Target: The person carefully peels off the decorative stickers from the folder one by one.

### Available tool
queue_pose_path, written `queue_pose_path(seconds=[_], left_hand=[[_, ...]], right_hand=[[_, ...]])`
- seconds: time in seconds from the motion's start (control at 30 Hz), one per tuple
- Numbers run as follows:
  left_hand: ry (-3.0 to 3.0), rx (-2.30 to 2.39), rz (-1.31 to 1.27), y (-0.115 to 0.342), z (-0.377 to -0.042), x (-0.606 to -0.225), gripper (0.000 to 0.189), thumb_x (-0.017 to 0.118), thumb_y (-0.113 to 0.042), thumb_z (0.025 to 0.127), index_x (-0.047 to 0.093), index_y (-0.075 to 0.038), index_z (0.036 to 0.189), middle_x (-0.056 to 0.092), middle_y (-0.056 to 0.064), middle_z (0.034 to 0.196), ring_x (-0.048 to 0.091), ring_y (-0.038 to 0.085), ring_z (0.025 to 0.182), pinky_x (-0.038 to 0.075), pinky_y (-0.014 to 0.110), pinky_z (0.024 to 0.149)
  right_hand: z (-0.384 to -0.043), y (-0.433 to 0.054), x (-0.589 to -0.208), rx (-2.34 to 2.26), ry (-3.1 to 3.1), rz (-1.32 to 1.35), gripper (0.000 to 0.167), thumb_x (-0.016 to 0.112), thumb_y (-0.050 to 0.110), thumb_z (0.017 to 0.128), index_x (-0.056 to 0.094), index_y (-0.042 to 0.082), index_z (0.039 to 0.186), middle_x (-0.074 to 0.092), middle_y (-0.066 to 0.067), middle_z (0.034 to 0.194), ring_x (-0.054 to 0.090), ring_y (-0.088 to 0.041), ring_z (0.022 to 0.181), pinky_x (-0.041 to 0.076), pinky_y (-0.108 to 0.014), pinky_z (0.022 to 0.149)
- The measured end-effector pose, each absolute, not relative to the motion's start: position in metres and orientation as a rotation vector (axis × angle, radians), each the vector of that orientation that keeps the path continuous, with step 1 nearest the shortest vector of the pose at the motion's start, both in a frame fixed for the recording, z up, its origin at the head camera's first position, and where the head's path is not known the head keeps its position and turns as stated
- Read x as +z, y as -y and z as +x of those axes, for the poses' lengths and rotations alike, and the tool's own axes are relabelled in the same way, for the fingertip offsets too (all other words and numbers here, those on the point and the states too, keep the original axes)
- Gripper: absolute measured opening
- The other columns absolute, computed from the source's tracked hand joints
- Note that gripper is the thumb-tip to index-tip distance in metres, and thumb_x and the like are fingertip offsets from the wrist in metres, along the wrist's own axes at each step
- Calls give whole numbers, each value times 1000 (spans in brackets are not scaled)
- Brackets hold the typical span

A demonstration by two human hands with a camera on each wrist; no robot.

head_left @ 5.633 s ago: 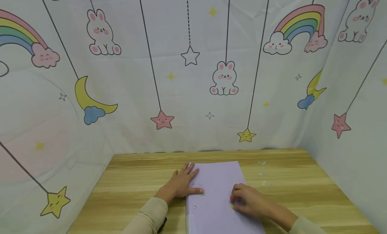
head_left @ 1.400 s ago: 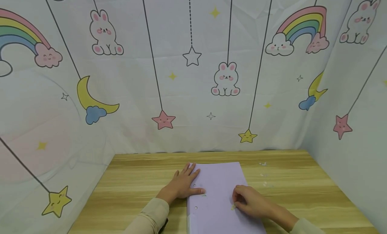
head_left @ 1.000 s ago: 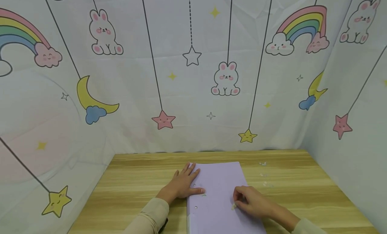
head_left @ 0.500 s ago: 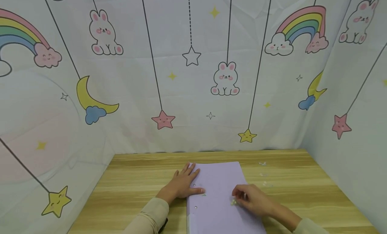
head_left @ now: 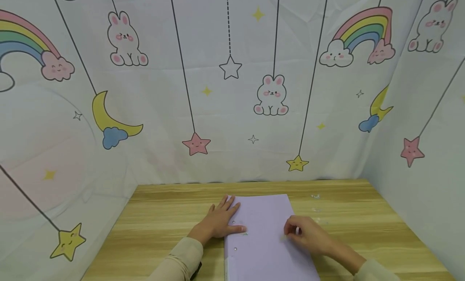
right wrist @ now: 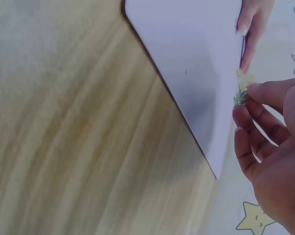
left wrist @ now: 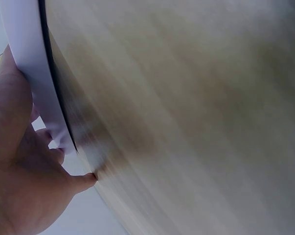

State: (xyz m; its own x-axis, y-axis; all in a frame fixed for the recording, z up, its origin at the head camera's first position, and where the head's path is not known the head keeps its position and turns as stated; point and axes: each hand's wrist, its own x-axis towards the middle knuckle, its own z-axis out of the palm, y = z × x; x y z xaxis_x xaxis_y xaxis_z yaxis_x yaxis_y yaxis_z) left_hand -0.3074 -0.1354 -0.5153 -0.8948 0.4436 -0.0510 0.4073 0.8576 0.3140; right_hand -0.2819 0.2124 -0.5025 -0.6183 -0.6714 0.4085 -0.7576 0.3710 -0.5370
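Note:
A lilac binder [head_left: 263,216] with two small metal rivets near its left edge lies on the wooden table. My left hand [head_left: 217,221] rests spread on its upper left part, thumb pointing inward beside a small green mark [head_left: 245,233]. In the left wrist view the little finger of my left hand [left wrist: 32,186] reaches the table beside the binder's edge. Over the binder's right side, my right hand [head_left: 306,232] pinches a small clear sticker with yellow flowers and green leaves [right wrist: 240,96] between thumb and index finger.
Several small clear pieces, one of them a scrap [head_left: 315,196], lie on the table [head_left: 348,216] right of the binder. A dark object [head_left: 196,270] shows by the left sleeve. A white printed cloth [head_left: 152,160] stands behind the table and along its sides.
The flower sticker, earlier against the binder under my right fingertips, is now raised between them. My right hand has moved slightly away and up. My left hand has stayed put.

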Motion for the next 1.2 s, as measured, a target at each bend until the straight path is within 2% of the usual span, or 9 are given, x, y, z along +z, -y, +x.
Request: queue_pose_path(seconds=[0.33,0.6,1.03,1.2], left_hand=[[-2907,447,656,135,-309,-517,100,57,-79,94,36,-15,167,18,13,176,9,36,163,20,71,122],[-2910,427,656,135,-309,-515,98,58,-77,95,35,-15,167,17,13,177,9,36,163,20,71,121],[-2902,430,683,135,-307,-518,100,57,-77,95,34,-12,167,16,16,176,8,39,163,19,74,120],[-2906,429,680,136,-309,-521,102,55,-80,94,33,-15,168,14,13,177,5,36,163,16,73,121]], right_hand=[[-293,-227,-488,966,2593,1130,27,79,-5,89,70,21,90,65,15,88,59,0,82,51,-26,68],[-306,-246,-473,826,2620,991,25,78,-2,92,70,22,92,63,19,90,58,-2,85,54,-34,73],[-333,-287,-470,719,2592,767,21,79,-2,92,73,18,95,65,10,94,62,-12,88,54,-44,74],[-340,-304,-473,696,2556,731,19,81,-3,90,75,14,93,66,6,93,63,-15,86,54,-40,70]])
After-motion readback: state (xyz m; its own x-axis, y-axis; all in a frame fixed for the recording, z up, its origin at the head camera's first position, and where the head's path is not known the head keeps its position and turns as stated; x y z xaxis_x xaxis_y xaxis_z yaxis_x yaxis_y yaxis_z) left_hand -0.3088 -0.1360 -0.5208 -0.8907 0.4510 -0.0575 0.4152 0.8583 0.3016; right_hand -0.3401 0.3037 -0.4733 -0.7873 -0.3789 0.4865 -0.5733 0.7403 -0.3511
